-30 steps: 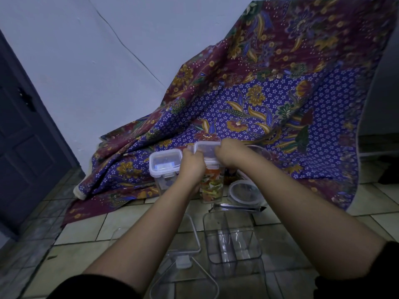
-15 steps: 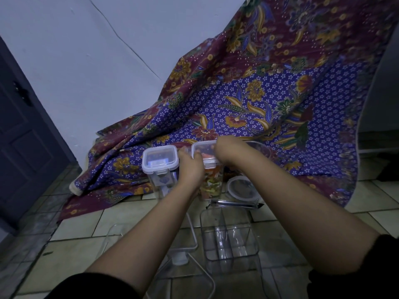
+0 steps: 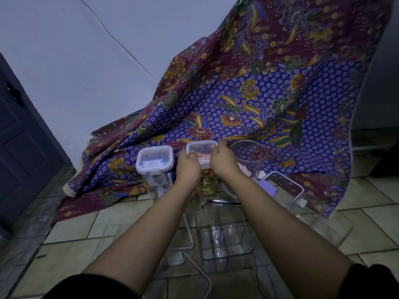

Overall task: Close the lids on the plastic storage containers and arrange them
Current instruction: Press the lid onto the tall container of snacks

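A tall clear container [image 3: 206, 184] with colourful contents stands on the tiled floor in front of me. Its clear lid [image 3: 201, 150] rests on top. My left hand [image 3: 188, 167] grips the lid's left edge and my right hand [image 3: 224, 162] grips its right edge. To the left stands a second square container [image 3: 154, 169] with its lid [image 3: 154, 159] closed and clips down. A round clear container [image 3: 248, 156] stands open just right of my right hand. Several empty clear containers without lids [image 3: 224, 236] sit nearer to me.
A batik cloth [image 3: 248, 100] drapes from the wall down onto the floor behind the containers. A dark door [image 3: 23, 152] is at the left. A rectangular open container [image 3: 285, 190] stands right of my right arm. Metal tongs [image 3: 222, 201] lie beside the filled container.
Both hands have stayed on the lid of the filled container, shifting to its side edges. The camera has tilted, so everything sits lower in view.
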